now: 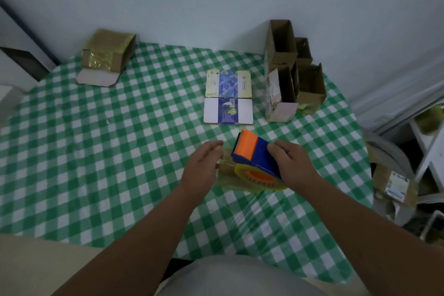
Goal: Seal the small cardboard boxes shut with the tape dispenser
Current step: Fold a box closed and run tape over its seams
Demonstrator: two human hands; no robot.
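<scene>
My right hand (292, 162) grips the blue and orange tape dispenser (254, 155), which holds a roll of yellowish clear tape, above the middle of the table. My left hand (204, 162) is just to its left, fingers reaching toward a loose stretch of tape (225, 166) pulled out from the roll. A flat blue and cream printed box (228, 96) lies on the cloth beyond the dispenser. A taped brown box (107, 55) with an open flap sits at the far left. Several open brown boxes (292, 69) stand at the far right.
The table (96, 151) wears a green and white checked cloth under clear plastic. A wall runs behind it. A white rack (430, 142) and another brown box with a label (394, 187) stand off the table's right edge.
</scene>
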